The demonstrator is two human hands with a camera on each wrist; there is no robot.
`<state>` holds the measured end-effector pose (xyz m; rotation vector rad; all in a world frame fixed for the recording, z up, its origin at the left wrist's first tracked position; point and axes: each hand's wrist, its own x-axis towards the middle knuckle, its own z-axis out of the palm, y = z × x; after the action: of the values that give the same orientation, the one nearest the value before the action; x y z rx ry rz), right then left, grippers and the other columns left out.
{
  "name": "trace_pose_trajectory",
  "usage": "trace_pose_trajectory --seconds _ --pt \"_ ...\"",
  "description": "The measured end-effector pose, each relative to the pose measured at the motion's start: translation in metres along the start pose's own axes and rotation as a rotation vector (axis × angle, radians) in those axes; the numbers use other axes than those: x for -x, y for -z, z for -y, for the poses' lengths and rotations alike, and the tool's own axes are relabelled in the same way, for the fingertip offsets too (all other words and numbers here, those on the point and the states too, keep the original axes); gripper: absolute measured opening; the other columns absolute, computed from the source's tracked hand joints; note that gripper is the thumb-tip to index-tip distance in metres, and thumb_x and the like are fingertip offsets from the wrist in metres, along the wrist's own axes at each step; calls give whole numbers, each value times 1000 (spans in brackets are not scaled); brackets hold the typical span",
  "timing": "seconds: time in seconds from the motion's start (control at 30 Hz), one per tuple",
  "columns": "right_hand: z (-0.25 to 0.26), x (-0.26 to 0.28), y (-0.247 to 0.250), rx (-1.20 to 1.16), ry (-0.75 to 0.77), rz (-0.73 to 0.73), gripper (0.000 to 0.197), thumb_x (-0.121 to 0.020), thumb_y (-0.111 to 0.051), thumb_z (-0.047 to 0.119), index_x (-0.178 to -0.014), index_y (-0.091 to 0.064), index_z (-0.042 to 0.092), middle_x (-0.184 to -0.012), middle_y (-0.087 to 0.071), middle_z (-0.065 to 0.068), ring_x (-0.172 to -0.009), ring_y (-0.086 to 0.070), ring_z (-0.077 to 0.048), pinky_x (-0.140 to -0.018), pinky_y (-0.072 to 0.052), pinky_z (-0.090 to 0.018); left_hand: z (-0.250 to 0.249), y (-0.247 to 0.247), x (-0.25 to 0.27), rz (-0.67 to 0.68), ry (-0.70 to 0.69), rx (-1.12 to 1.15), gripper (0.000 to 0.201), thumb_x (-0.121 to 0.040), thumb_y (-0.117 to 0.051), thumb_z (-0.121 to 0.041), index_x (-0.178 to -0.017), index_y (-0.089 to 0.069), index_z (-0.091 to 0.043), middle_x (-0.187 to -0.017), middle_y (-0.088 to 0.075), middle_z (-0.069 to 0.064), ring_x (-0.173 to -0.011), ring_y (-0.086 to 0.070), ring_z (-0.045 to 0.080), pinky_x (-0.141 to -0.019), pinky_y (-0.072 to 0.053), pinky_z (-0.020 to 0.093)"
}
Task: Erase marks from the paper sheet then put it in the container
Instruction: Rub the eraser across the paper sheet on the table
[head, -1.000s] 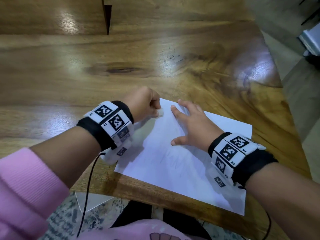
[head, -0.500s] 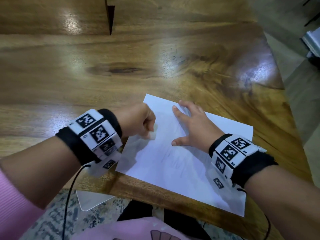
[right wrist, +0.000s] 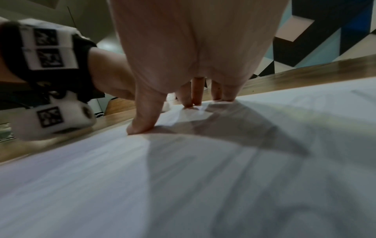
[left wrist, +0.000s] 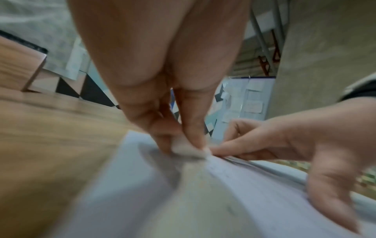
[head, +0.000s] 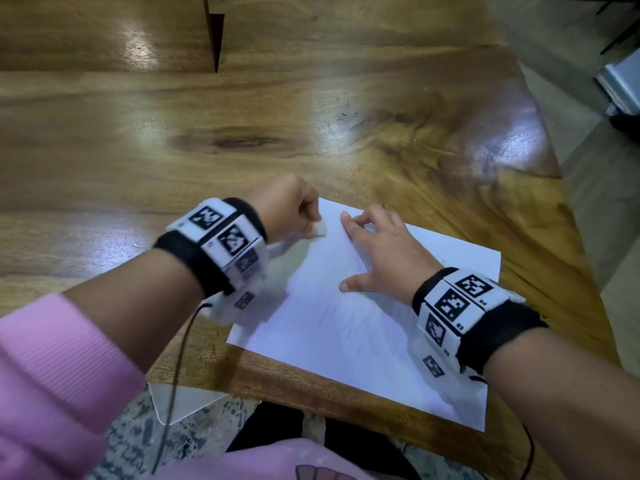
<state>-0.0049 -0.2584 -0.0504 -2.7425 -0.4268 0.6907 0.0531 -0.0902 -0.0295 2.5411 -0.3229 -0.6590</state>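
Eraser (head: 320, 229) in left hand (head: 287, 209) moved up the paper sheet (head: 363, 323)

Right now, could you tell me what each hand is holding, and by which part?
The left hand pinches a small white eraser by its upper part. The right hand holds nothing; its spread fingers press the paper sheet flat.

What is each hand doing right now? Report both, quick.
Left hand: closed, pinching a small white eraser against the paper sheet.
Right hand: open, fingers spread, pressing the paper sheet flat.
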Motion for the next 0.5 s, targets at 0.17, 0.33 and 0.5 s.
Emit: trace_pose_trajectory --seconds 0.17,0.33,0.5 --pt "0 0 0 -2 -2 0 102 -74 -69 52 -151 -9 22 -140 -21 3 -129 -18 -15 -104 -17 -17 2 -13 12 25 -68 -47 10 -68 -76 -12 -74 -68 -9 -72 -63 4 -69 -57 20 -59 -38 21" --pt "-1 -1 -1 14 3 0 103 -74 -68 53 -151 -7 22 -140 -19 3 -129 -18 -16 -106 -18 -19 0 -7 8 54 -51 -42 12 -71 -73 -13 -80 -67 -8 -80 -66 6 -74 -58 21 -64 -41 24" --pt "0 0 0 17 -1 3 104 -74 -68 53 -151 -6 22 -141 -19 3 -130 -17 -16 -106 -19 -20 2 -12 9 65 -100 -78 7 -70 -73 -8 -75 -67 -9 -73 -60 2 -70 -54 19 -54 -35 12"
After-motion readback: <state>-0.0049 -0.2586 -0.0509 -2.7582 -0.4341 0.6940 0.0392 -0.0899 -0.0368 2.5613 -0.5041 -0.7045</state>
